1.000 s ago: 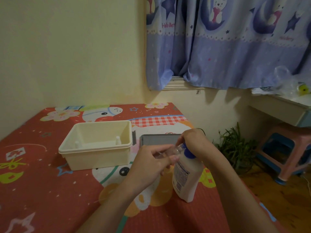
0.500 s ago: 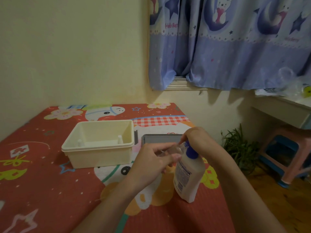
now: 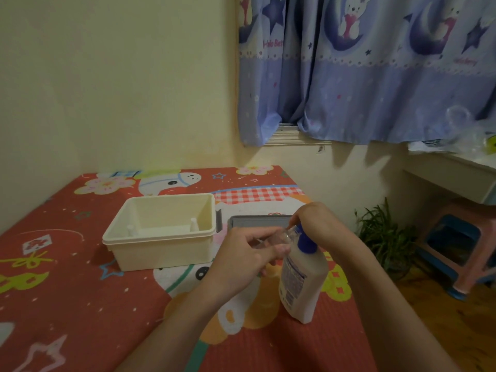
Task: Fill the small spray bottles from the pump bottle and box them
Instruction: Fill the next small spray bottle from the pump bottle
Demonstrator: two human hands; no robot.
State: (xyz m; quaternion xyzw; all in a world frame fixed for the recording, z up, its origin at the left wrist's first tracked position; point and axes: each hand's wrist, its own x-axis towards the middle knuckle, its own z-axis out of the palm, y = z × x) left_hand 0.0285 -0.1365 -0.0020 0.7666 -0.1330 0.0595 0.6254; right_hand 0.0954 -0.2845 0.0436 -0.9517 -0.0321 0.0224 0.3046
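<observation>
My left fingers were pinched around a small clear spray bottle, tipping its mouth to the nozzle of the pump bottle, while my right hand lay curled over the blue pump head, fingers pressed down on it. The pump bottle stood on the red cartoon mat, its label too blurred to read. The cream box waited beside it with two small white-capped things inside, perhaps bottles already done; this one I judged mid-fill, boxing still ahead. On the curtain I read only "Hello Be"

Head-worn view, facing forward-down, hands close
</observation>
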